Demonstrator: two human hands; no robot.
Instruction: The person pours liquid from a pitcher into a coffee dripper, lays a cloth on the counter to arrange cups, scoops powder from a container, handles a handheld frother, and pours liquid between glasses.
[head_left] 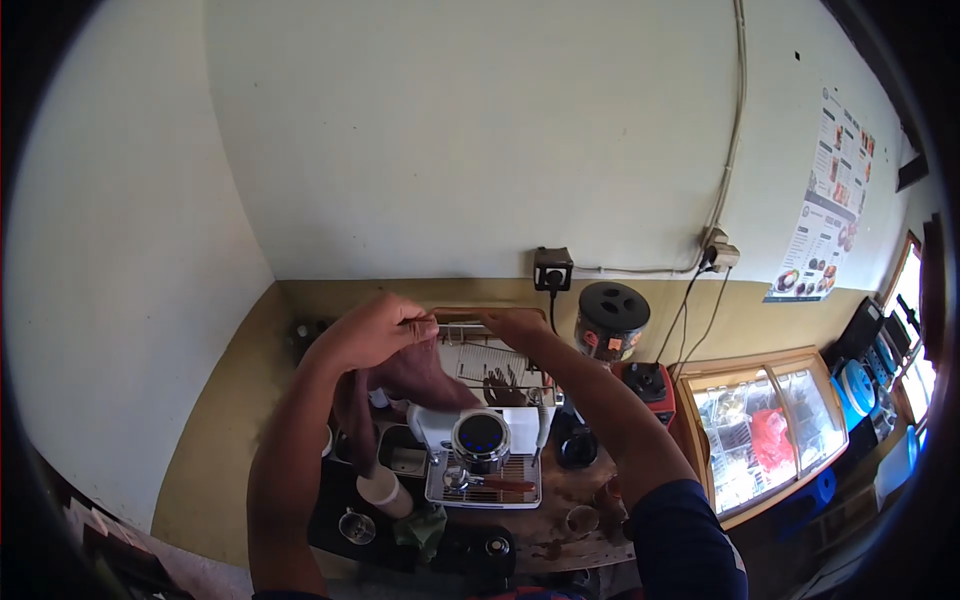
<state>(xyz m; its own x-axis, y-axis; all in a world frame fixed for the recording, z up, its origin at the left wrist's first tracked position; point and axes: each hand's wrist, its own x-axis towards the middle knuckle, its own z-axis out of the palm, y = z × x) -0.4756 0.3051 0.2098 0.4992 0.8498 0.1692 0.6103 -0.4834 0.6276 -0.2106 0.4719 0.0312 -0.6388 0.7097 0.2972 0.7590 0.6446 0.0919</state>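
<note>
A dark reddish-brown cloth hangs from my left hand, whose fingers are pinched on it above the left side of the espresso machine. My right hand is at the back edge of the machine's top, near a brown rim; its fingertips are partly hidden, and what they touch is unclear. Below, the machine's round display glows blue. A portafilter with a wooden handle lies over the drip tray.
A coffee grinder and a glass-fronted cabinet stand to the right. At the front left are a cream cup, a glass and a green cloth. A small glass stands at the front right.
</note>
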